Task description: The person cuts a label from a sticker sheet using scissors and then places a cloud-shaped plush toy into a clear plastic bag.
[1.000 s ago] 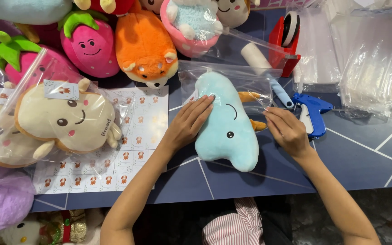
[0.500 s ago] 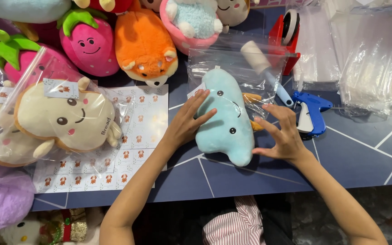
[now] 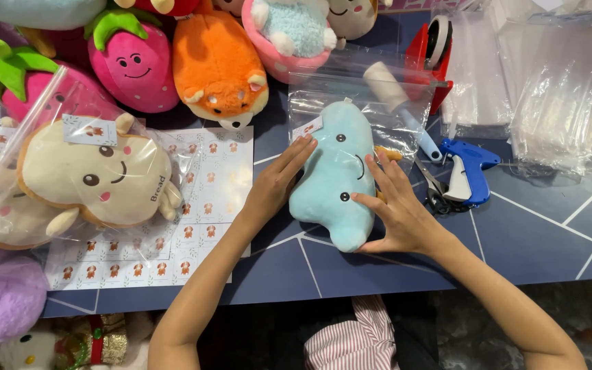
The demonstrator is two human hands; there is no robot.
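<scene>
A light blue plush toy (image 3: 334,171) with a smiling face lies on the dark blue table, its top end inside a clear plastic bag (image 3: 405,109). My left hand (image 3: 279,181) presses flat against the toy's left side, fingers reaching the bag's mouth. On the other side, my right hand (image 3: 395,205) cups the toy's right side and lower end, covering its orange feet. The toy is held between both hands.
A sticker sheet (image 3: 220,178) lies to the left, beside a bagged bread plush (image 3: 97,175). Strawberry (image 3: 131,65) and orange fox (image 3: 217,65) plushes sit behind. To the right are a blue tagging gun (image 3: 471,168), scissors (image 3: 433,195), a lint roller (image 3: 399,99), a red tape dispenser (image 3: 433,58) and stacked clear bags (image 3: 549,89).
The blue toy has slid up into the bag. My right hand left the bag's edge and came onto the toy's right side; my left hand shifted along its left side.
</scene>
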